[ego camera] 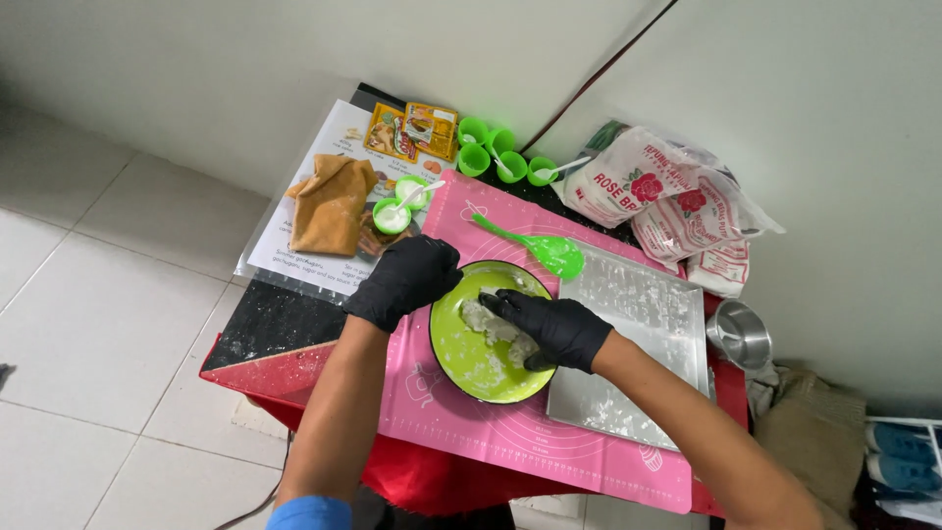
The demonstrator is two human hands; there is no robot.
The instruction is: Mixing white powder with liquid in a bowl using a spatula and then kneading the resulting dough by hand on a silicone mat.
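White floor tiles and a pale wall frame a small red worktop (260, 378) spread with a pink mat (510, 432). On it the right hand (551, 329), in a black glove, reaches into the green bowl (469, 368), fingers curled and pressing into the white dough (488, 324) at the bowl's middle. The left hand (407, 278), gloved too, clamps its grip over the bowl's far-left rim. The dough looks shaggy, with smears on the bowl wall, so the mixing seems only partly done. Right of the bowl lies a floured metal tray (638, 334); a green spatula (540, 247) rests just beyond, with flour bags (677, 201) and small green cups (491, 152) farther off.
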